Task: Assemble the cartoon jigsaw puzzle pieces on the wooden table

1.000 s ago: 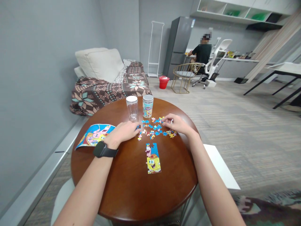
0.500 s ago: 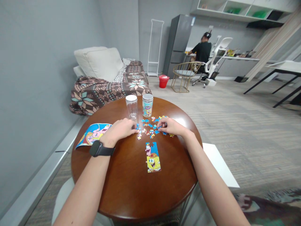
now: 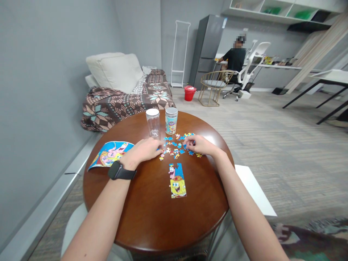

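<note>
Puzzle pieces (image 3: pixel 182 151) lie loose in a little mess on the round brown counter (image 3: pixel 152 217), and I can see lots of blue on them, with some yellow. Think of the counter as a big clock, with the person's arms coming in at seven and five. The loose pieces are up near one o'clock.

The left hand (image 3: pixel 148 149) is at the nine o'clock side of the pieces. Its fingers are bent and close together, with the tips right by the edge pieces. I cannot tell if it is pinching one. The right hand (image 3: pixel 199 145) is at the three o'clock side. Its thumb and fingers curl in toward each other over the pieces, and I cannot tell if anything is between them.

A joined part of the puzzle (image 3: pixel 178 183) lies flat near the middle, a bit toward three o'clock. It has a big yellow smiling face, a pink one above it, and a bumpy top edge.

At twelve o'clock a clear jar (image 3: pixel 153 125) with a white lid stands next to a picture jar (image 3: pixel 171 121) with a silver lid. A bright picture sheet (image 3: pixel 110 156) lies at ten o'clock, with one edge curling up.
</note>
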The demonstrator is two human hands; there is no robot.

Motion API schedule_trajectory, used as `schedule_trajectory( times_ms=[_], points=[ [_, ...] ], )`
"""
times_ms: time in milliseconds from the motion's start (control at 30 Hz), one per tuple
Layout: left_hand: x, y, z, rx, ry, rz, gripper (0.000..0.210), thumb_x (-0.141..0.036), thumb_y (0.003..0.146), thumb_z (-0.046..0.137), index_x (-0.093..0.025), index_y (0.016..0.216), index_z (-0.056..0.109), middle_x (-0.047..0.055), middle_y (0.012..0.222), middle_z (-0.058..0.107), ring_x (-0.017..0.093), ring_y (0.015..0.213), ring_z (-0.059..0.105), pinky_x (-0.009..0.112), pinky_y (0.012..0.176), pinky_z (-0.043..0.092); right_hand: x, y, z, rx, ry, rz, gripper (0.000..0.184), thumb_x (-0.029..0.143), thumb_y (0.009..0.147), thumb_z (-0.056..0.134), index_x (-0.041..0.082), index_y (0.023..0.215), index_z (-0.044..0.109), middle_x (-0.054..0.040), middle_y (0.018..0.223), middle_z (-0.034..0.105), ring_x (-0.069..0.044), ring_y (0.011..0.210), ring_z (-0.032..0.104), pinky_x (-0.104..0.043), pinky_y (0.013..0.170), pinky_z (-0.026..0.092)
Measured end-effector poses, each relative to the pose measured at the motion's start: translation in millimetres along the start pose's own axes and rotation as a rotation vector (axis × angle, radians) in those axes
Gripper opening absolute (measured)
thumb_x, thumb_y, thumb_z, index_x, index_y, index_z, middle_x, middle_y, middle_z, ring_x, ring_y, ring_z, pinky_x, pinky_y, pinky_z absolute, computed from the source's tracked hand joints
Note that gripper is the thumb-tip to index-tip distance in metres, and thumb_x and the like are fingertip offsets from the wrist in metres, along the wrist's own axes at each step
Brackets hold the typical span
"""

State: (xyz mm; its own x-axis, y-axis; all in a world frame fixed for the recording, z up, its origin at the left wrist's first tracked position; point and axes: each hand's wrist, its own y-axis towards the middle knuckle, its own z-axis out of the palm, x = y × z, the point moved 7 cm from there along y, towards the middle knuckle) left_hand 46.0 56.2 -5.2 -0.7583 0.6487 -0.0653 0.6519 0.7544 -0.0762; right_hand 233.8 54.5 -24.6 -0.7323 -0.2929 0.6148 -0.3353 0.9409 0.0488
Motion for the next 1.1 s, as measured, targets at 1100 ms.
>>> schedule_trajectory(
  times_ms=[1100],
  points=[
    [0,-1,-1.3,-0.005,0.017,0.008,0.025,-0.036,0.086,0.043,-0.027,0.096,0.064,0.004,0.095,0.071,0.02,0.087,0.065,0.026,0.07,0.046,-8,-3,-18,-0.156,-0.104,0.043,0.016,0.014,0.077,0.057,0.016,0.086,0.07,-0.0041,0.086,0.066,-0.012,0.073,0.057,-0.022,0.067,0.043]
  ],
)
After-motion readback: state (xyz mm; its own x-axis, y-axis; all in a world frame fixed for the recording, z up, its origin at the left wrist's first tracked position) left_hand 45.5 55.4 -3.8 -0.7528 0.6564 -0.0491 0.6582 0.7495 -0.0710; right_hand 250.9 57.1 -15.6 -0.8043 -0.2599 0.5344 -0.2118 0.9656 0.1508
